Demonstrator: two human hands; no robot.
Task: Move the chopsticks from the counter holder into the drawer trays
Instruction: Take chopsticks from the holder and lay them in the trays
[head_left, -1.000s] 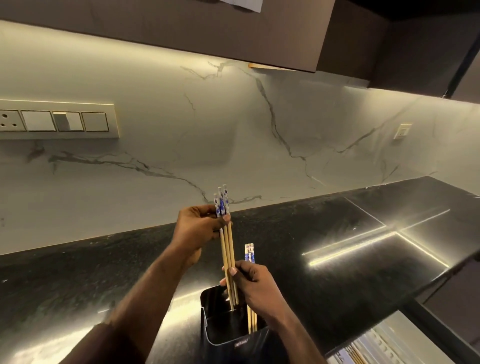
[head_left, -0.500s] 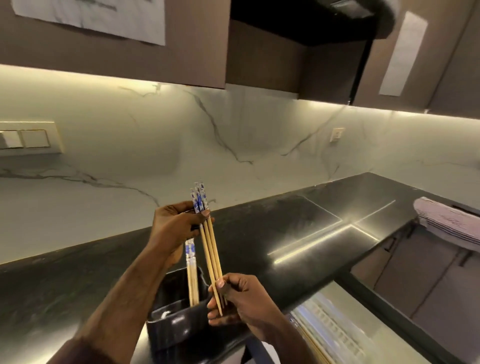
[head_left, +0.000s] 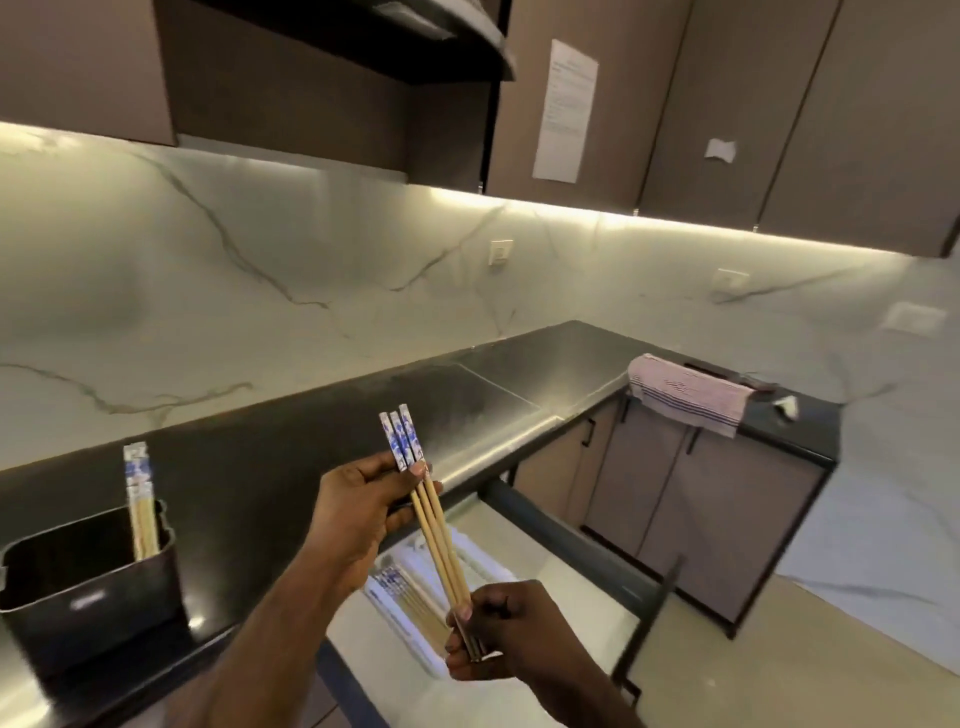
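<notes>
Item: bundle of three pale wooden chopsticks with blue-and-white patterned tops (head_left: 434, 525) — being held slantwise in the air, patterned ends up, just beyond the front edge of the glossy black stone counter (head_left: 291, 441). The left hand (head_left: 363, 514) is pinching the bundle just below the patterned tops, thumb and fingers pressing together on the sticks. The right hand (head_left: 506, 631) is closing around the lower tips, fingers curling tight on them.

Item: black rectangular plastic holder (head_left: 88, 582) — standing on the counter, well to the left of the held bundle. A few more chopsticks of the same pattern (head_left: 141, 501) are standing upright in it, leaning at its back right corner.

Item: open drawer with white trays (head_left: 410, 634) — lying below the counter edge, directly under the two hands. Several chopsticks (head_left: 402, 592) are lying flat in one tray; which compartment is hard to tell through the blur.

Item: pink striped cloth (head_left: 685, 395) — draping over the counter edge far to the right of the holder.

Item: white veined marble backsplash (head_left: 260, 291) — rising behind the counter.
</notes>
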